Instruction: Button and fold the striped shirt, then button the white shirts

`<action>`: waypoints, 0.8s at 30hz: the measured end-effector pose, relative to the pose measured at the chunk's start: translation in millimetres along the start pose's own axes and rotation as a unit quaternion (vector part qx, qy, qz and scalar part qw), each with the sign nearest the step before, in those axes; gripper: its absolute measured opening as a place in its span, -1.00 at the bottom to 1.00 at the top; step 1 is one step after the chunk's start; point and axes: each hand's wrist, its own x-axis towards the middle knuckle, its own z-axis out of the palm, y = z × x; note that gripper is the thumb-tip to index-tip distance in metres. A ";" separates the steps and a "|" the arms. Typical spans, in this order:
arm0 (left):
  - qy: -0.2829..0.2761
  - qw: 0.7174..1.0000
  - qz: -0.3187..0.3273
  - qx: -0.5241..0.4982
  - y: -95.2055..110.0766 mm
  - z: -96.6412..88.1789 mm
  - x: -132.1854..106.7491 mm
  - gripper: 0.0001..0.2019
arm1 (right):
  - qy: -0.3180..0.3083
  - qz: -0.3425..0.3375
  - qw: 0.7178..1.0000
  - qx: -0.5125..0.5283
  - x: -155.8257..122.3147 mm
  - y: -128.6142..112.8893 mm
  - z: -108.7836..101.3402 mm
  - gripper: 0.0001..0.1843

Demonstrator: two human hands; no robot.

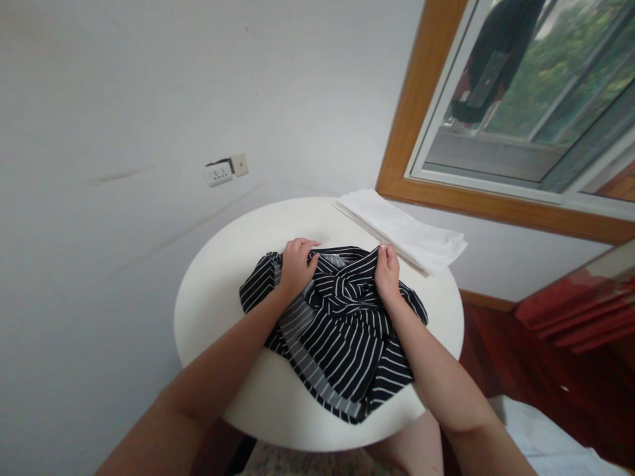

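Note:
A black garment with thin white stripes [342, 330] lies crumpled on a round white table [223, 311]. My left hand [296, 266] rests on the garment's far left part, fingers curled around a fold of the cloth. My right hand [387, 271] pinches the garment's far edge near its middle, fingers closed on the fabric. Both forearms reach in from the bottom of the view and lie over the garment.
A folded white cloth [401, 230] lies at the table's far right edge. A white wall with a socket plate [218, 174] stands behind. A wood-framed window [496, 198] is at the right. Dark red wooden floor [520, 370] shows to the right of the table.

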 end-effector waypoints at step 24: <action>-0.383 0.861 0.085 -0.323 2.4 26.1 -12.6 -0.67 | 0.088 0.189 0.965 0.158 4.0 25.4 5.6 -0.68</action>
